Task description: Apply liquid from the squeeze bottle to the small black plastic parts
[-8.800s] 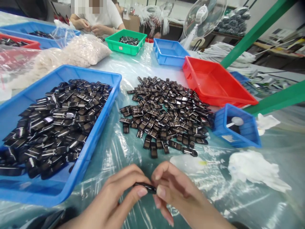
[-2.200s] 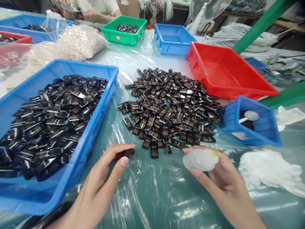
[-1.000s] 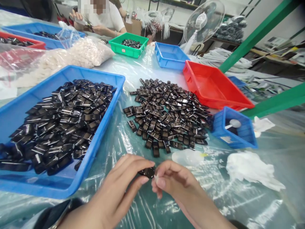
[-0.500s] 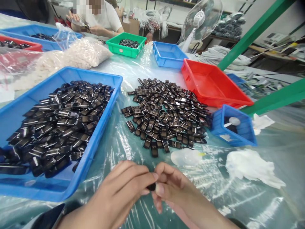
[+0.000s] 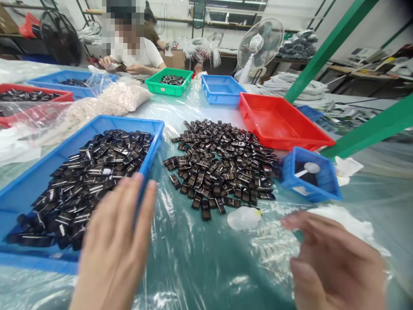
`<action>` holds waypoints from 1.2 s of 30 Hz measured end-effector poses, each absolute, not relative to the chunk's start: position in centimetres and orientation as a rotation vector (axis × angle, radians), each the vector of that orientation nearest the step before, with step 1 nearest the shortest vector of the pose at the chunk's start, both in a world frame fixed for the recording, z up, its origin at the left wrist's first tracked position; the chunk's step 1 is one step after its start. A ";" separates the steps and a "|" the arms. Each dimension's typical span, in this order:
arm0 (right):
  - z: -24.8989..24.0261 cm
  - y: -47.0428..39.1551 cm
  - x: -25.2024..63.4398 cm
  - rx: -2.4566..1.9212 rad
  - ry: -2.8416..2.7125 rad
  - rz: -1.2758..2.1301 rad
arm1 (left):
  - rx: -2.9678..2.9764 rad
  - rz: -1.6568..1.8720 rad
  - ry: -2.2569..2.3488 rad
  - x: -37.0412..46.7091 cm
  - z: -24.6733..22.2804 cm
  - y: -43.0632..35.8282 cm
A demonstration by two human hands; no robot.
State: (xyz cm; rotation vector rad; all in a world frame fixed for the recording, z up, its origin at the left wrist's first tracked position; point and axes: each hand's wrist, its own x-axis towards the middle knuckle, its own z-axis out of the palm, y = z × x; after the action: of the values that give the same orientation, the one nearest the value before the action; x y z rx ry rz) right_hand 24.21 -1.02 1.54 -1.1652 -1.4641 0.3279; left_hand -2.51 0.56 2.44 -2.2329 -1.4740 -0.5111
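Note:
My left hand (image 5: 112,241), fingers stretched out, is over the near right side of a large blue tray (image 5: 158,140). Whatever lies under its palm is hidden. Many small glossy black plastic pieces (image 5: 71,189) with brownish panels and silvery lines fill that tray. To its right, similar pieces form a loose pile (image 5: 222,168) on the table. At the lower right, my right hand (image 5: 335,262) is blurred, its thumb and fingers apart with nothing seen between them. Nearest to it are a translucent squeeze bottle (image 5: 243,218) with a yellow tip, lying down, and a crumpled white cloth (image 5: 364,228).
A small blue bin (image 5: 319,193) holds dark contents and a white spoon (image 5: 311,168). Behind it are a red tray (image 5: 290,122), a blue tray (image 5: 222,97) and a green tray (image 5: 167,88). A green post (image 5: 335,47) slants at right. Another person (image 5: 150,54) sits across the table.
My hands have parted from a pinch around a small dark piece: left toward the big blue tray, right toward the cloth. The piece is no longer visible. The view has tilted up.

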 end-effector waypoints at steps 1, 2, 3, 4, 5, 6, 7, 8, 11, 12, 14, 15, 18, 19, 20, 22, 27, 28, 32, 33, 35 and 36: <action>1.0 -0.6 24.5 -1.194 -1.466 0.401 | -2.297 -0.392 -1.365 -1.6 1.8 0.8; 0.3 -0.2 24.7 -1.216 -1.481 0.468 | -2.335 -0.311 -1.312 -0.6 1.1 1.2; -0.4 0.1 24.7 -1.258 -1.512 0.553 | -2.353 -0.284 -1.290 0.3 0.4 1.7; -1.0 0.4 24.6 -1.317 -1.553 0.648 | -2.350 -0.263 -1.320 1.0 -0.3 2.2; -1.6 0.6 24.5 -1.375 -1.584 0.737 | -2.345 -0.255 -1.345 1.7 -0.8 2.8; -2.0 0.7 24.3 -1.428 -1.611 0.815 | -2.342 -0.252 -1.367 2.1 -1.3 3.4; -2.2 0.7 24.2 -1.471 -1.629 0.876 | -2.345 -0.246 -1.389 2.4 -1.5 3.8; -2.3 0.7 24.1 -1.499 -1.643 0.917 | -2.354 -0.242 -1.404 2.6 -1.7 4.1; -2.1 0.5 24.2 -1.523 -1.664 0.980 | -2.409 -0.228 -1.449 2.7 -1.7 4.1; -1.9 0.5 24.3 -1.520 -1.662 0.995 | -2.434 -0.226 -1.468 2.7 -1.6 3.8; -1.8 0.6 24.5 -1.514 -1.663 1.019 | -2.492 -0.240 -1.508 2.5 -1.4 3.3; -1.7 0.6 24.5 -1.515 -1.664 1.023 | -2.530 -0.260 -1.525 2.4 -1.4 3.0; -1.7 0.8 24.6 -1.537 -1.667 1.035 | -2.682 -0.374 -1.561 2.3 -1.2 2.2; -1.7 0.8 24.6 -1.549 -1.666 1.043 | -2.740 -0.418 -1.578 2.4 -1.1 2.0; -1.7 0.8 24.6 -1.560 -1.668 1.047 | -2.801 -0.461 -1.601 2.4 -1.0 1.8; -1.6 0.8 24.6 -1.563 -1.674 1.036 | -2.906 -0.535 -1.659 2.4 -0.8 1.5; -1.6 0.7 24.6 -1.531 -1.724 0.973 | -2.956 -0.634 -1.788 2.3 -0.9 1.4; -1.7 0.6 24.6 -1.529 -1.739 0.958 | -2.949 -0.644 -1.807 2.3 -1.0 1.4; -1.9 0.3 24.7 -1.522 -1.806 0.897 | -2.946 -0.643 -1.840 2.0 -1.2 1.3; -1.9 0.2 24.8 -1.516 -1.822 0.873 | -2.951 -0.645 -1.846 1.9 -1.1 1.3; -1.7 0.1 24.8 -1.482 -1.857 0.839 | -3.020 -0.685 -1.852 1.7 -0.7 1.2; -1.6 0.0 24.8 -1.455 -1.876 0.833 | -3.078 -0.738 -1.850 1.6 -0.4 1.2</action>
State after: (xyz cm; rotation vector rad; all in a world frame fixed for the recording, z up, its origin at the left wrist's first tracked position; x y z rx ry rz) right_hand 24.80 0.04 -1.58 -1.4553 -1.8759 0.8333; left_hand 1.63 1.15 -0.40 -3.0779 -1.8500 -0.7381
